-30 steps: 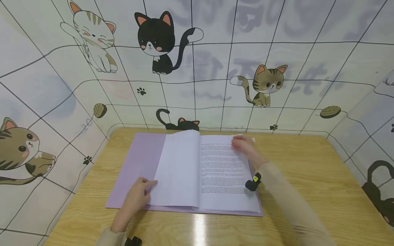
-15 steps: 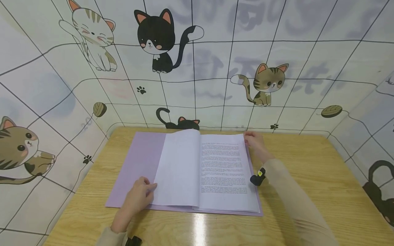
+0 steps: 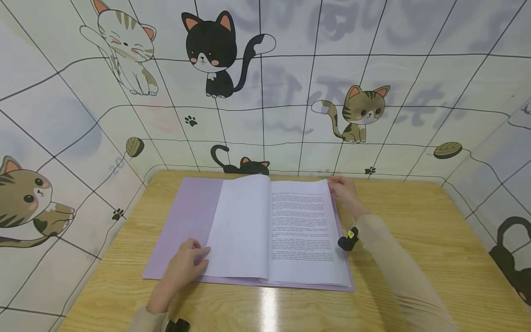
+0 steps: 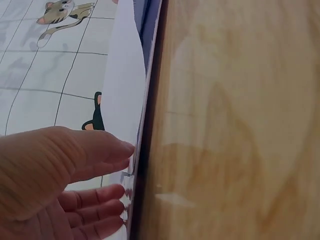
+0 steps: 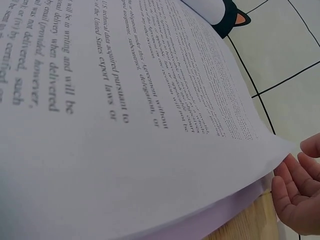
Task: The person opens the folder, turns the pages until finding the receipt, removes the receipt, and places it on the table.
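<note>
A purple folder point(image 3: 194, 207) lies spread on the table, holding a stack of paper. On the left side a turned page shows its blank white back point(image 3: 242, 226); on the right is a printed page point(image 3: 298, 230) of dense text. My right hand point(image 3: 345, 191) pinches the printed page's far right corner, which lifts slightly between thumb and fingers point(image 5: 287, 182) in the right wrist view. My left hand point(image 3: 182, 267) rests at the near left edge of the blank page, over the folder. The left wrist view shows its thumb point(image 4: 102, 146) extended and its fingers loosely bent.
The wooden table point(image 3: 415, 240) extends around the folder. Behind and at both sides stand white walls point(image 3: 286, 124) with black grid lines and cartoon cats. Each wrist wears a small black device point(image 3: 348, 239).
My right hand has moved from above the printed page to its far right corner and taken hold of it. The left hand's index finger has drawn in slightly; the folder stays put.
</note>
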`<state>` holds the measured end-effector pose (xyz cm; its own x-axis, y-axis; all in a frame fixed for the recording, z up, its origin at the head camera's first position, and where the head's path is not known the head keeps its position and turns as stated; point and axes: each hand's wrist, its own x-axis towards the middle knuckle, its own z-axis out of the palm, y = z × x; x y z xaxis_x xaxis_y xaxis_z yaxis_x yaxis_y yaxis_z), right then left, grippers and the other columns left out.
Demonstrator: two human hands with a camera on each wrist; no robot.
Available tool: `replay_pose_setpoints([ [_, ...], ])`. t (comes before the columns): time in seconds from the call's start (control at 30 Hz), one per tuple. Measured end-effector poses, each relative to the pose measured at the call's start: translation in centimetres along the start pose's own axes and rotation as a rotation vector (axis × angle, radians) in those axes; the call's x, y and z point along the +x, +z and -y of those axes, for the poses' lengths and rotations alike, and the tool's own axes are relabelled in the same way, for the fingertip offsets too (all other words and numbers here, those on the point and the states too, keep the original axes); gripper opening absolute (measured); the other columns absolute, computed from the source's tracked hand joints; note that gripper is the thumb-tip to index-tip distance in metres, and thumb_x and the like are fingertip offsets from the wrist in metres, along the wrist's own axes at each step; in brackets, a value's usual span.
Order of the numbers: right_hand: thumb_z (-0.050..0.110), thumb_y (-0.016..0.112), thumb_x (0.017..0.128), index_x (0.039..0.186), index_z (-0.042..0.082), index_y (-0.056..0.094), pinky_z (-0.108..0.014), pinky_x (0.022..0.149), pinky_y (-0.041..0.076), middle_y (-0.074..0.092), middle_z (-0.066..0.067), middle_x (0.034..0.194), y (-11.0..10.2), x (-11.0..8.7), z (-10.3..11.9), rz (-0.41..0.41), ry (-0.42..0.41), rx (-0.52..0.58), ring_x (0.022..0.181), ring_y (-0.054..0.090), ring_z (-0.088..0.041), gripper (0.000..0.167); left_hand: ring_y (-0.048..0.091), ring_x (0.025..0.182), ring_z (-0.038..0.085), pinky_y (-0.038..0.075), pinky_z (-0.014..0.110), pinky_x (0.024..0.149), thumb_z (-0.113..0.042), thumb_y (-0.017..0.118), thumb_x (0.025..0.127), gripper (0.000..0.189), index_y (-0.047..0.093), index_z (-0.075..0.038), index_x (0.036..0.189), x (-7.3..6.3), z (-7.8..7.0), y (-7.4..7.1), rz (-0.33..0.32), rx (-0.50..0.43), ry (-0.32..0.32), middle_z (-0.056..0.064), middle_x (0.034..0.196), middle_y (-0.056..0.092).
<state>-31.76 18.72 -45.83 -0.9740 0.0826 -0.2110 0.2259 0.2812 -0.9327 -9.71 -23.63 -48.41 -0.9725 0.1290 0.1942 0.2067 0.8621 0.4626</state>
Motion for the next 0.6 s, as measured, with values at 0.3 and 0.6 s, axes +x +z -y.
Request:
replay_pose_setpoints([
  [0.3,0.014,0.048,0.095,0.132,-0.002,0.046,-0.033,0.086,0.044,0.05,-0.019,0.128,0.0,-0.1,-0.3,0.025,-0.005,-0.002,0.106,0.051,-0.028,0.04,0.048,0.072,0.013,0.045,0.024,0.062,0.008,0.076,0.064,0.031,0.07,0.003,0.094,0.5,1.0,0.1,-0.026,-0.193,0.033,0.005,0.085,0.055],
  [0.6,0.015,0.05,0.094,0.132,0.0,0.048,-0.03,0.084,0.041,0.049,-0.016,0.127,-0.2,-0.9,-0.4,0.067,-0.009,0.005,0.102,0.049,-0.024,0.041,0.048,0.071,0.011,0.045,0.022,0.06,0.009,0.076,0.063,0.031,0.07,0.002,0.093,0.5,1.9,0.6,-0.028,-0.264,0.01,0.002,0.084,0.055],
])
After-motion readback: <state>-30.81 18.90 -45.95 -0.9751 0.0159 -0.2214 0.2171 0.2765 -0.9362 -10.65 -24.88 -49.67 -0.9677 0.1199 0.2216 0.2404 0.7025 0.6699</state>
